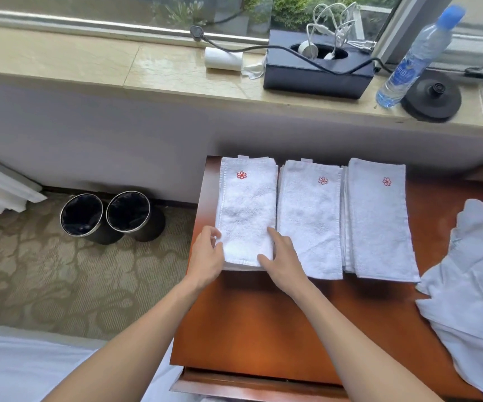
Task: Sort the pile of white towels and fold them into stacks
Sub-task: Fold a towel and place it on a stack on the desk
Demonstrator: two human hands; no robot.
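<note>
Both hands framed the near end of the leftmost towel stack (246,210), which lay on the glossy reddish-brown wooden table (263,329). The left hand (207,256) sat against the stack's left edge, fingers gently bent, fingertips touching the terry and nothing closed in its grasp. The right hand (282,256) lay along the right edge, fingers nearly straight and thumb spread over the near hem.

The stack was a long, narrow rectangle of nubby white terry with a small red flower stitched near the end farthest from the hands. Just beyond the right hand lay the middle stack (309,219), and past it the right stack (379,221), both the same shape with the same flower. Well out to the right of the right hand, the pile of unfolded towels (466,285) sprawled in soft creases over the table's edge.

Left of the left hand, down on the patterned beige carpet (60,285), stood two round black waste bins (82,216) with silvery rims. Beyond both hands ran a polished stone sill (176,68) bearing a black box (318,74) and a clear plastic water bottle (414,56).
</note>
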